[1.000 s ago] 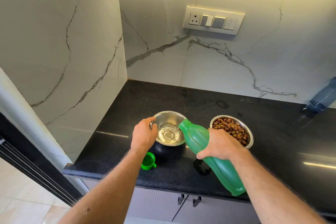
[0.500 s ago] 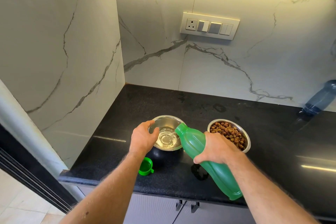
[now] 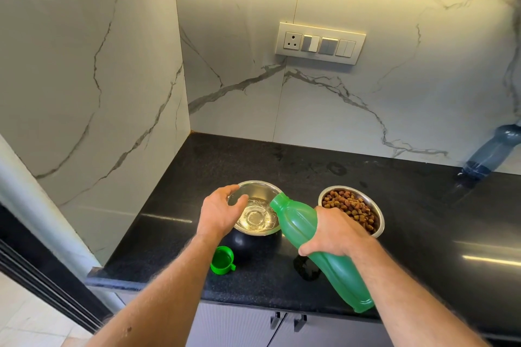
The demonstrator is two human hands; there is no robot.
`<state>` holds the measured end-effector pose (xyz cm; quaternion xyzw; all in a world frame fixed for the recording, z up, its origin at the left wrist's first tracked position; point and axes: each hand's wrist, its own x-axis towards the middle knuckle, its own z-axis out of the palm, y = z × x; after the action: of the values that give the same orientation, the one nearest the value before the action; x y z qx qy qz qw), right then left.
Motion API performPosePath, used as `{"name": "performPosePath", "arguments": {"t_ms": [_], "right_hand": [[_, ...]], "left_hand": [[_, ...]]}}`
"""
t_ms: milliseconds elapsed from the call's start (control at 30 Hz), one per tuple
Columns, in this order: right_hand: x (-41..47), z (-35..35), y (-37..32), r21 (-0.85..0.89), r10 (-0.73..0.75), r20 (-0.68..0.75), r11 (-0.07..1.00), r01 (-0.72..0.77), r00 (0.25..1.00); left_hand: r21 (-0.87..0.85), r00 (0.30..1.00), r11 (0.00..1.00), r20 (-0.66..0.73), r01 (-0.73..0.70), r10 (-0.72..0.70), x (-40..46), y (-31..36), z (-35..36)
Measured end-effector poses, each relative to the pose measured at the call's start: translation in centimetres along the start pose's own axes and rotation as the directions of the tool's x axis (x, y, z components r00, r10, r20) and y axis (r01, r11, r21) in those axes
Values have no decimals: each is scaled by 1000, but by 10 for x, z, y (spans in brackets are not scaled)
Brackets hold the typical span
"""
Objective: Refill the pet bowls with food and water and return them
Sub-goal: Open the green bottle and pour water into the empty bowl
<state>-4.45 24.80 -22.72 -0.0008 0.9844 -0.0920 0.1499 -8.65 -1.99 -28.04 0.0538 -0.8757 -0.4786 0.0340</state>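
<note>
Nearest to me, the base of the green bottle (image 3: 315, 239) hangs out over the front edge of the black desk (image 3: 174, 251), and my right hand (image 3: 334, 234) wraps its middle from above, the grip curled tight around the plastic with the knuckles up. The bottle slants up and to the left, its open mouth tipped over the right rim of the water bowl (image 3: 255, 210). To the left of the bottle, close to the front edge, the green cap (image 3: 222, 260) lies on the desk with its hollow side up, apart from both hands. A small dark object lies on the desk under the bottle; I cannot tell what it is. A little farther on, my left hand (image 3: 221, 213) sits at the left rim of the steel water bowl, fingers loosely spread and lightly bent, the fingertips over the rim's edge; I cannot tell whether they truly touch the metal. The bowl holds clear water that shows rings on its surface. Just right of it, beyond my right hand, stands the food bowl (image 3: 352, 210), steel too, filled with brown kibble. Farther back the desk meets the marble wall (image 3: 324, 110), where a switch plate (image 3: 320, 43) with a socket is mounted. At the far right a clear bluish bottle (image 3: 492, 151) stands against the wall.
</note>
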Motion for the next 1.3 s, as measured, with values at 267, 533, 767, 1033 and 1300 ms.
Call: {"name": "performPosePath", "arguments": {"t_ms": [267,533,767,1033,1300], "right_hand": [[-2,4,1,-1,18,5,1000,-18,1000],[-2,0,-1,-14,25,-3,1000,-25,1000],[-1,4,-2,3,35,8,999,-35,999],[0,3,-4,0,34,12,999,-34,999],[-1,3,-4,4,25,20,1000,-25,999]], "left_hand": [[-11,1000,1000,11,10,-10,-1,4,1],[-16,1000,1000,2,18,-18,-4,1,1],[-9,1000,1000,4,29,-29,-5,0,1],[-42,999,998,-3,37,-37,-4,0,1],[-61,998,997,-38,43,-46,-2,-6,1]]}}
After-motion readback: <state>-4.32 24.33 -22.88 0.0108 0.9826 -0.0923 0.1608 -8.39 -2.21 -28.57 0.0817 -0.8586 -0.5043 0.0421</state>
